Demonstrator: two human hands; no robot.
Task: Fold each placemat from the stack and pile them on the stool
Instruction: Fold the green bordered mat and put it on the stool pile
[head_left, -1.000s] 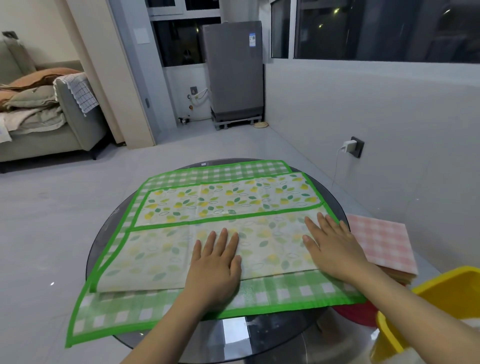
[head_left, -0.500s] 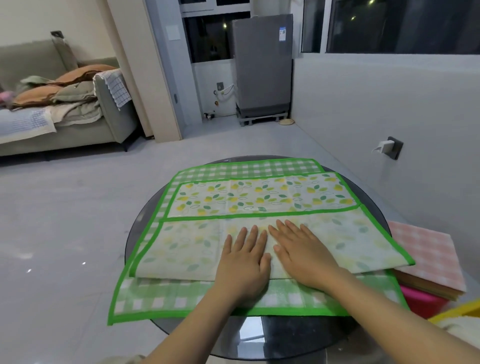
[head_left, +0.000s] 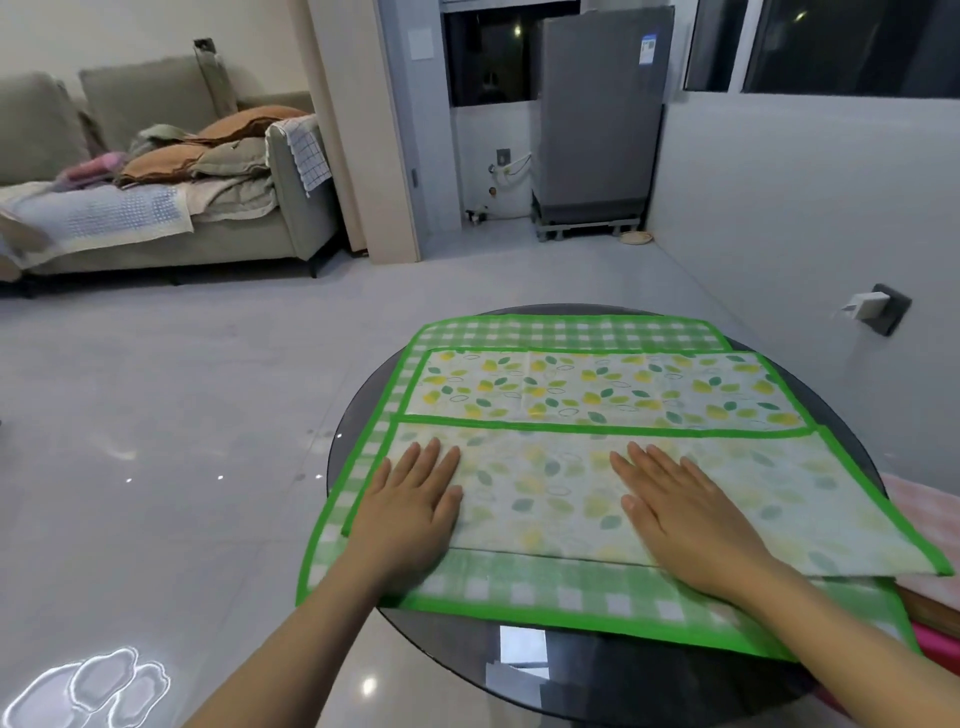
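Round glass table (head_left: 519, 670): both hands, left hand (head_left: 410, 512) and right hand (head_left: 680, 514), flat, pressing half-folded lemon placemat (head_left: 597, 389); further folds, stacking left.

hands spread apart since 0.5 s ago: left hand (head_left: 410, 512) slid to the folded placemat's (head_left: 587, 441) left end, right hand (head_left: 680, 512) moved slightly right.

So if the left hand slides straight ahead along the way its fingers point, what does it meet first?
Most likely the green border strip of the folded-over placemat. The left hand lies flat on the pale flap, fingers pointing away and slightly right; nothing else lies in between.
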